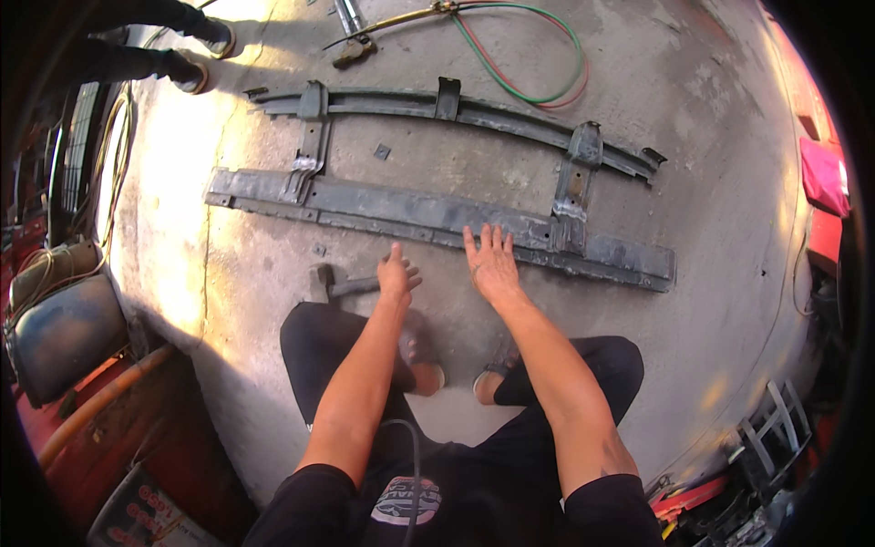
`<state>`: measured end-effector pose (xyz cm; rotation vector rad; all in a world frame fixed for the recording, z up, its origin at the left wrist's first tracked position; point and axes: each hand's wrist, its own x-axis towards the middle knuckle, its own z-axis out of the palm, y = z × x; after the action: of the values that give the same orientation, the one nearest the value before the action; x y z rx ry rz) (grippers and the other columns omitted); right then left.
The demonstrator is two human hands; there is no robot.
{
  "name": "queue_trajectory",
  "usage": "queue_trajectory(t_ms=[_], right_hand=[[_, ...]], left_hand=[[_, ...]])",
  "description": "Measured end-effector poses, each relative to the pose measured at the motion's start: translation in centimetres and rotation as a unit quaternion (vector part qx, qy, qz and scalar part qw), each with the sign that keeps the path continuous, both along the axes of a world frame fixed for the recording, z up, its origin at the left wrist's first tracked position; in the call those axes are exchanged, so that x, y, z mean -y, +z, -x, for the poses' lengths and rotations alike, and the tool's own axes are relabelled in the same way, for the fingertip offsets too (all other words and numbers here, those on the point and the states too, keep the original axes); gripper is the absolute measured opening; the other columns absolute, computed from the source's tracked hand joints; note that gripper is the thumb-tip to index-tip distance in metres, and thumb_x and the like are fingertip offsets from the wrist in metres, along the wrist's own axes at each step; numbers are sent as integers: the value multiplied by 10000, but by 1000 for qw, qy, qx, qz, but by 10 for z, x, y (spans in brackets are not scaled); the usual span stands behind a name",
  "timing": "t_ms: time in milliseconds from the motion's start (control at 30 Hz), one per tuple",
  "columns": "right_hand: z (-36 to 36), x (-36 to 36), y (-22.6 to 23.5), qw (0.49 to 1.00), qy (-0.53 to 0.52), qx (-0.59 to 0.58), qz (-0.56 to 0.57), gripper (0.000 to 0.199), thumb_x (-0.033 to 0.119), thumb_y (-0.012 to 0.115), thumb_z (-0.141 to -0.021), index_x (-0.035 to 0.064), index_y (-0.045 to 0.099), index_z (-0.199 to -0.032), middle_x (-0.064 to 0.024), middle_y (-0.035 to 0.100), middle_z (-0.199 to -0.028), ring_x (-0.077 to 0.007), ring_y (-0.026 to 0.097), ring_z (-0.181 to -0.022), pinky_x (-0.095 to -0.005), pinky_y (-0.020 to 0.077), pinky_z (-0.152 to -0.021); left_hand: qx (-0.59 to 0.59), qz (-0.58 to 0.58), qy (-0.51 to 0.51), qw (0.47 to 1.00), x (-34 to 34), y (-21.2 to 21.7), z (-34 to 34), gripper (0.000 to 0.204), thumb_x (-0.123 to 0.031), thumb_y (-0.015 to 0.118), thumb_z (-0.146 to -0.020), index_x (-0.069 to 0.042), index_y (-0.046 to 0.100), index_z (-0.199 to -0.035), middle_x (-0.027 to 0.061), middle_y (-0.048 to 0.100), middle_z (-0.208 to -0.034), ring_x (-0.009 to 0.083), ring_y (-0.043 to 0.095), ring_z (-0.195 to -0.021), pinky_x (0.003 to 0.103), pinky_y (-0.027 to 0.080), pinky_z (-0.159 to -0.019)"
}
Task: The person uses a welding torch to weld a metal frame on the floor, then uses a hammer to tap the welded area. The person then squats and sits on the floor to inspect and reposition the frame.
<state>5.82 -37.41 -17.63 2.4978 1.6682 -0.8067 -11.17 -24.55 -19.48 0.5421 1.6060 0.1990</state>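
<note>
A grey metal frame lies flat on the floor. It has a wide near beam [392, 202], a thinner curved far beam [492, 118] and two short brackets [574, 182] joining them. My right hand [493, 267] is open, palm down, with fingertips over the near beam's front edge; whether they touch it I cannot tell. My left hand [396, 276] hangs just short of the beam, empty, thumb out and fingers loosely apart. Beside it a hammer [321, 283] lies on the floor, its handle running toward my left wrist.
Past the frame lie a cutting torch [401, 17] and looped green and red hoses [547, 100]. Small metal plates [382, 151] sit on the concrete floor. Another person's legs [173, 64] stand at far left. A dark tank [68, 333] is at left, a metal rack [775, 428] at right.
</note>
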Motion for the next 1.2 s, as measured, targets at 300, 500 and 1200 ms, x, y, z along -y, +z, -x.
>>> queue_trajectory(t_ms=[300, 500, 1200], right_hand=[[17, -19, -79, 990, 4, 129, -57, 631, 183, 512, -976, 144, 325, -1578, -324, 310, -1549, -547, 299, -1422, -711, 257, -1111], [17, -22, -82, 990, -5, 128, -57, 651, 169, 525, -965, 146, 311, -1580, -337, 302, -1548, -566, 315, -1406, -712, 289, -1093], [-88, -53, 181, 979, 94, -71, -167, 606, 60, 618, -683, 75, 657, -1288, -218, 709, -952, -378, 686, -881, -441, 555, -786]], left_hand=[[79, -26, 187, 979, -37, -85, -31, 706, -446, 548, -1028, -25, 301, -1538, 265, 323, -1559, 464, 378, -1402, 631, 297, -1153], [141, -34, 181, 973, -37, -101, -14, 592, -413, 564, -1030, -4, 422, -1435, 266, 483, -1423, 466, 494, -1295, 623, 365, -1108], [407, -77, 62, 908, -66, 201, -26, 387, -115, 543, -945, 118, 400, -1218, 333, 457, -1328, 492, 459, -1306, 576, 446, -1115]])
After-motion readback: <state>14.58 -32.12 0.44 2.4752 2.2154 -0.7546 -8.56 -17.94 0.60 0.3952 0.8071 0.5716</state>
